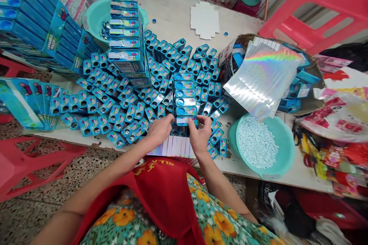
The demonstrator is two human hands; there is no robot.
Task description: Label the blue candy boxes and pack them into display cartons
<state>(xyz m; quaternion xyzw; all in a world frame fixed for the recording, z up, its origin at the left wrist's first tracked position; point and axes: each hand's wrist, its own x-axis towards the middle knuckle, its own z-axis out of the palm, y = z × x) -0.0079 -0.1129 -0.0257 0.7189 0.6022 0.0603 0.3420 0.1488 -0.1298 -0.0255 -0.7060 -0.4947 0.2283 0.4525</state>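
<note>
Both my hands meet at the near end of a short stack of small blue candy boxes (185, 97) in the middle of the table. My left hand (160, 129) and my right hand (200, 134) pinch the lowest box (185, 121) of that stack between their fingertips. Many more small blue boxes (120, 95) lie spread around the stack. A row of holographic flat cards (175, 147) lies under my wrists at the table's near edge.
A teal basin (283, 149) of white tablets sits right of my hands. Holographic sheets (263, 74) lie behind it. A taller box stack (126, 42), another teal basin (96, 17) and large blue cartons (34, 23) stand left. Red stools (310, 4) stand around.
</note>
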